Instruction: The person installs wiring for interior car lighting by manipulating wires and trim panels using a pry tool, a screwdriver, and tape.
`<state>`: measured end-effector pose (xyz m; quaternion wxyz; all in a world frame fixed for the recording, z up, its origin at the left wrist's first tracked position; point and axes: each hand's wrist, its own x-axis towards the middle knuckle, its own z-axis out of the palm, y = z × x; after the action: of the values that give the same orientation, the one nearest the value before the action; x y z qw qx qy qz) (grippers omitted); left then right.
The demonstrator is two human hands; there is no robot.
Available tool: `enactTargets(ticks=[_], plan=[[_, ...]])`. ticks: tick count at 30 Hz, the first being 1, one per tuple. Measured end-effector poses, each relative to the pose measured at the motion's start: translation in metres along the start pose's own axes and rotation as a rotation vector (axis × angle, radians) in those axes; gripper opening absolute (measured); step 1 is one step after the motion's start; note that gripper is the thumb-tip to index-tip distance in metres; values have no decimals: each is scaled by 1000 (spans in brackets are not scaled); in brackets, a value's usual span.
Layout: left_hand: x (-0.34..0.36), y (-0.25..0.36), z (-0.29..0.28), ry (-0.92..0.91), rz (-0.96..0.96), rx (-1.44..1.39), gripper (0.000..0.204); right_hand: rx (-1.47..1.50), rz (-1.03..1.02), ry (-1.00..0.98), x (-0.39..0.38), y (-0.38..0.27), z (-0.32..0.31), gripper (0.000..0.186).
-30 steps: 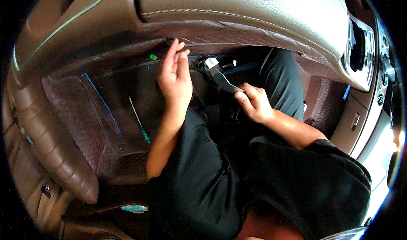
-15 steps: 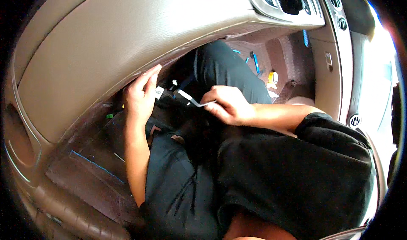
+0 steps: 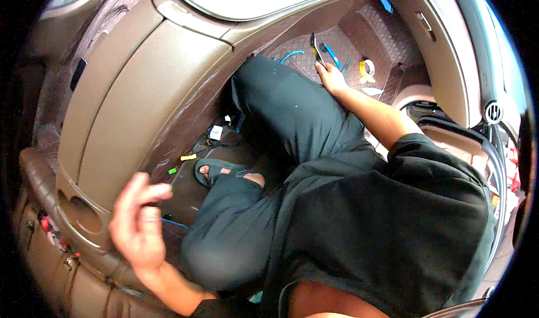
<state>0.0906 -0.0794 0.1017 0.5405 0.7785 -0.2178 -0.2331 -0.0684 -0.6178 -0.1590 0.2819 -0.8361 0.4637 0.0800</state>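
My left hand (image 3: 139, 228) is raised beside the brown leather console side (image 3: 112, 110), slightly blurred, fingers apart and holding nothing. My right hand (image 3: 330, 78) is stretched out over the quilted mat (image 3: 300, 43), gripping a dark flat tool (image 3: 315, 46). Just right of that tool lie a blue-handled tool (image 3: 331, 54) and a roll of yellow tape (image 3: 368, 68); a blue curved piece (image 3: 291, 55) lies to its left. A white tagged connector (image 3: 215, 133) with dark wires sits in the shadowed footwell above my sandaled foot (image 3: 205, 172).
My bent dark-clad legs (image 3: 286, 104) fill the middle. Small yellow (image 3: 188, 157) and green (image 3: 172, 171) pieces lie by the console's lower edge. A door panel (image 3: 443, 60) stands at the right, and a brown leather seat (image 3: 78, 284) is at the lower left.
My view has turned. My right hand has moved away from the connector area toward the mat's tools, carrying the flat tool. My left hand has dropped back from the console's lower edge.
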Motion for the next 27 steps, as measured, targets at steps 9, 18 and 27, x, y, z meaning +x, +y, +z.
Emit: enactTargets(ticks=[9,18,27], plan=[[117,34,35,99,429,1417,66,-111,-207,193,3,33,41,47],[122,28,49,111,471,1439,68,104,-971,40,16,-162,11,38],[117,37,49,126,471,1504,67,149,-979,234,2,-171,31,33]])
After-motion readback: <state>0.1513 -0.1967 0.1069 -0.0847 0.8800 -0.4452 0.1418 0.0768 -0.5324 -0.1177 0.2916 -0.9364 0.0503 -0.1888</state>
